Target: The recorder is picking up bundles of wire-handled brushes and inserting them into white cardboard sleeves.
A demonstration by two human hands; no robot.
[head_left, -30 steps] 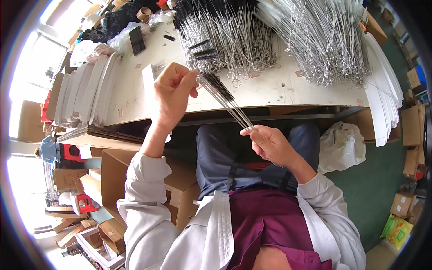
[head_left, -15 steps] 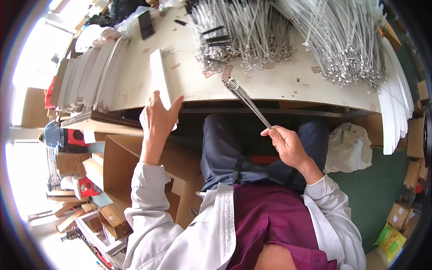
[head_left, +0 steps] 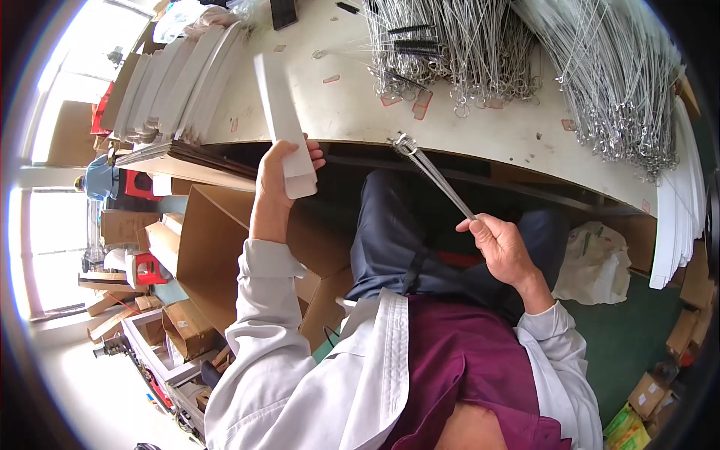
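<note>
A long, narrow white cardboard box is gripped near its lower end by my left hand, at the table's front edge. Its bottom flap end points toward me. My right hand pinches the thin wire ends of a small bundle of wire brushes, held over my lap. The bundle slants up to the left, its looped and dark bristly end near the table edge. On the table lie large heaps of wire brushes with ring ends, plus a few loose black-bristled brushes.
Flat white boxes are stacked at the table's left, and more white boxes stand at its right edge. Another wire heap fills the back right. A phone lies at the back. An open carton stands below left.
My left hand has taken hold of the white box and lifted it off the table, turning palm toward it. The right hand keeps its bundle with little movement. The view has shifted slightly.
</note>
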